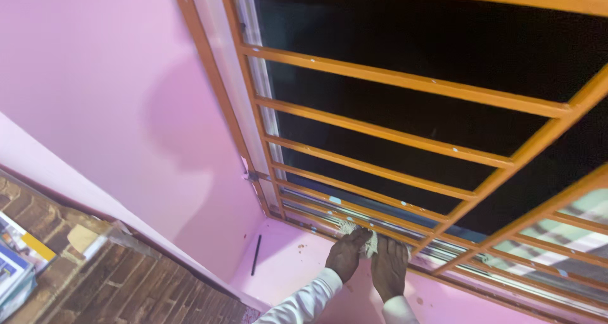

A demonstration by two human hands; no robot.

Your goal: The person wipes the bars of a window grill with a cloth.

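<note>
Both hands, the left hand [347,253] and the right hand [388,265], are pressing a whitish cloth [366,238] (bunched between them) against the window track [380,221] running crosswise just beyond the fingers.

Cloth [363,236]: small, whitish, frayed at the edges; bunched and pressed against the lowest orange bar of the window grille [405,80], lower centre of the frame.

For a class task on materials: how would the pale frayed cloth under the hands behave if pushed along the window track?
The cloth is probably floppy: it bunches between the left hand and right hand. Its frayed edge suggests it is light and may snag on the orange grille.
</note>
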